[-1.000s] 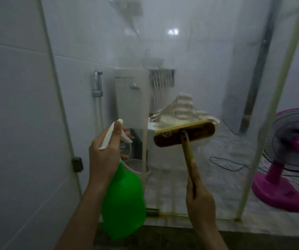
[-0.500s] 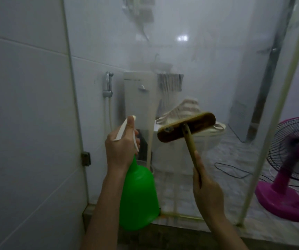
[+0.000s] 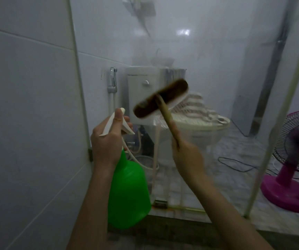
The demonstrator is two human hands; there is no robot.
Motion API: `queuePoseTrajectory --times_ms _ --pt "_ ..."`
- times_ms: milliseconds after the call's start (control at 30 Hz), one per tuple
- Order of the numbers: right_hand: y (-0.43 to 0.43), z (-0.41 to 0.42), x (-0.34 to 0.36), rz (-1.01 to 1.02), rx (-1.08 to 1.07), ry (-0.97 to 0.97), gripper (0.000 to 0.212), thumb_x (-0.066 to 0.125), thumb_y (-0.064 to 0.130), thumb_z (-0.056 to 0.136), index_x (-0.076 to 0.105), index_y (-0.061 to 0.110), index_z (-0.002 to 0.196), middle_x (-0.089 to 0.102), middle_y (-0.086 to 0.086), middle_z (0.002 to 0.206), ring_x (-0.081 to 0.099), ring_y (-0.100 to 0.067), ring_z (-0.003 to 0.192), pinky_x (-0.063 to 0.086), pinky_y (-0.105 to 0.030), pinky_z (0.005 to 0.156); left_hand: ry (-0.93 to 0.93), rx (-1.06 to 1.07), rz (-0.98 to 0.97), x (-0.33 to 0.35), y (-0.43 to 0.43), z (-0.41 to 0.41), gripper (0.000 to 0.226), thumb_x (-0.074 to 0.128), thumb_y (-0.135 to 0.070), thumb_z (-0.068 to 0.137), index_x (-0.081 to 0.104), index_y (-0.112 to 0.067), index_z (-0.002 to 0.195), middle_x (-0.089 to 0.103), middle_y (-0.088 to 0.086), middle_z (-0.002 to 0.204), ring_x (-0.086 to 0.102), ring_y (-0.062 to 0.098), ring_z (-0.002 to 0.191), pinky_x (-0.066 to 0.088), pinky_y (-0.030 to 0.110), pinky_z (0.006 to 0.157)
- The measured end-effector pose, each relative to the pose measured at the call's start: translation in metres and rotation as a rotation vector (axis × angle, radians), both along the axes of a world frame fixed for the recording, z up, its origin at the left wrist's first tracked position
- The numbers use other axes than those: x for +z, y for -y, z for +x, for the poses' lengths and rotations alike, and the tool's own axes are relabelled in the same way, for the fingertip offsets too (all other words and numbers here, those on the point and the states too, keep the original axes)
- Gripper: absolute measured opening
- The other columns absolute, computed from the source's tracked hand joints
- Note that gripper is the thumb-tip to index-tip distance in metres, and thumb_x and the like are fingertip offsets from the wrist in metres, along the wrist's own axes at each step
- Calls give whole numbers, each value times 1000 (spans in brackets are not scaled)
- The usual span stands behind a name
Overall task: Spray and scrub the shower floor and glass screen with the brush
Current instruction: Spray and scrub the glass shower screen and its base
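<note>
My left hand [image 3: 107, 141] grips the white trigger head of a green spray bottle [image 3: 129, 192], its nozzle aimed at the glass screen [image 3: 208, 73]. My right hand [image 3: 186, 156] holds the wooden handle of a scrub brush [image 3: 161, 99]. The brush head is tilted, left end low, and its white bristles face the hazy, streaked glass. The head is blurred with motion. Whether the bristles touch the glass I cannot tell.
White tiled wall [image 3: 28, 105] stands at my left. Behind the glass are a toilet [image 3: 195, 127], its cistern, a bidet sprayer [image 3: 112, 80] and a cable on the floor. A pink fan [image 3: 293, 168] stands at the right, past the screen's edge strip [image 3: 278, 112].
The brush head has gone up and tilted, its right end higher. Both hands have risen, and the view has shifted so the wall fills more of the left.
</note>
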State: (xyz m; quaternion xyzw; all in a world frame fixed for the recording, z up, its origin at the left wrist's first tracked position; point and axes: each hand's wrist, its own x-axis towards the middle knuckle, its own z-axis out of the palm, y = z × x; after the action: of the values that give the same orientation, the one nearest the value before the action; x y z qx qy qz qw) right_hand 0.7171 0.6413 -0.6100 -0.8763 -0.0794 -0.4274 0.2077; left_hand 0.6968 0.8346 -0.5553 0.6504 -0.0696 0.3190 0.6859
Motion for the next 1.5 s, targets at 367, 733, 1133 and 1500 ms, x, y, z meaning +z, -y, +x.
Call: queuePoseTrajectory --times_ms 367,733,1133,1500 --pt "24 -28 -55 92 -7 -102 65 46 22 100 9 41 150 33 11 46 28 -5 31 27 -19 28 -52 60 -124 -11 -41 10 28 54 -44 102 73 -30 88 77 2 92 74 11 62 58 62 78" --pt "-6 21 -22 -44 97 14 57 45 20 101 16 40 146 45 2 55 41 -10 36 31 -21 33 -76 35 -49 -34 -51 29 35 50 -48 102 74 -24 95 79 0 93 53 16 37 50 32 51" --pt "-25 33 -42 -102 60 -77 77 44 15 101 -7 51 146 48 -5 57 45 -20 40 42 -34 36 -217 -108 37 -85 -40 40 35 49 -38 104 72 -14 93 77 5 94 49 16 36 45 23 40" --pt "-15 17 -88 -295 -31 -199 84 62 8 90 12 34 151 39 2 55 33 -13 33 16 -19 30 -138 -87 93 -71 -54 24 29 50 -43 103 72 -29 89 78 -2 87 54 32 55 44 24 42"
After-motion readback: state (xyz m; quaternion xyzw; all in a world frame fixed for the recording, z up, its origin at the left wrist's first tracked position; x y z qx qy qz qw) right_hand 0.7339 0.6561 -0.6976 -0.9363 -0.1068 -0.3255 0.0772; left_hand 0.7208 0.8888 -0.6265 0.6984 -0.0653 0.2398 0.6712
